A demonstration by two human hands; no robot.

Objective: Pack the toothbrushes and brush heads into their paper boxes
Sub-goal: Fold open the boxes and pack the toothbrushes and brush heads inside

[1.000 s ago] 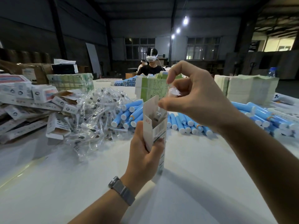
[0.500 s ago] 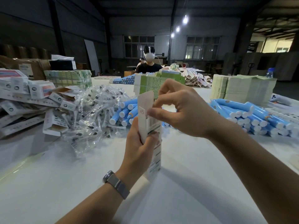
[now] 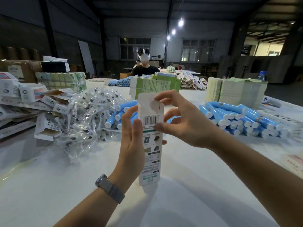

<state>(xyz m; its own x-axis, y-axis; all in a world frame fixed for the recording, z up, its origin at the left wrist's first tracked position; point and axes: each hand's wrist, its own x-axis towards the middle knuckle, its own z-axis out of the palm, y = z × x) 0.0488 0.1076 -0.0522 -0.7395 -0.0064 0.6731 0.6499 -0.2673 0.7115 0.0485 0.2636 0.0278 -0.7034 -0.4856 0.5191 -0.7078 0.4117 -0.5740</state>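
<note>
White table point(image 3: 180, 202), big and flat. Blue toothbrushes point(image 3: 237, 118) piled behind, right and middle. Bagged brush heads point(image 3: 85, 115) heaped left. Paper box point(image 3: 150, 141) standing tall above table, long way up-down, flap on top. Left hand point(image 3: 131, 145) wrapped round box side. Right hand point(image 3: 185, 123) pinching flap, thumb under barcode.

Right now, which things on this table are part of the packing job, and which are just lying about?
Part of the job: paper box held by left hand and right hand; blue toothbrushes; bagged brush heads; flat box stacks.

Lying about: water bottle; white controller.
</note>
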